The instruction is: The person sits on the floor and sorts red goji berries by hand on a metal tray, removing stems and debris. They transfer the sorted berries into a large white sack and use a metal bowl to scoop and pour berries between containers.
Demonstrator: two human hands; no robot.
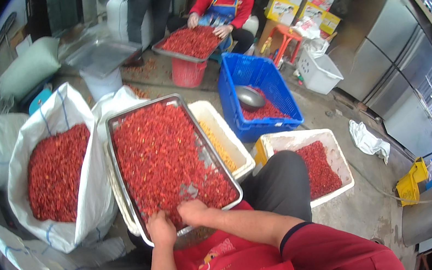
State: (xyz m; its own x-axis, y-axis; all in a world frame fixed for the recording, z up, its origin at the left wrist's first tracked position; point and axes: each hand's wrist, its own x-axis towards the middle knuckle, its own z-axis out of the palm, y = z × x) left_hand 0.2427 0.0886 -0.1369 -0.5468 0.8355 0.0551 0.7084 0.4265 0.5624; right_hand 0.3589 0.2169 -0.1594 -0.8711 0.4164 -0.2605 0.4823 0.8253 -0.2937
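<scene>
A rectangular metal tray (236, 182) lies before me, spread with cut dried red chillies (155, 147). At its near edge, my left hand (162, 228) has its fingers down among the chilli pieces. Close beside it, my right hand (194, 212) also touches the pieces. The fingertips of both hands are hidden, so what they grip does not show. Bare metal shows through in a few spots toward the tray's right side. Partly under the tray, a white foam box (238, 148) holds yellow seeds or bits.
Left stands a white woven sack (90, 169) of chillies. To the right are a foam box (341, 158) and a blue crate (240, 129) with a metal bowl (250, 97). A gloved person (218, 6) works at another chilli tray (190, 43) on a red bucket (189, 74).
</scene>
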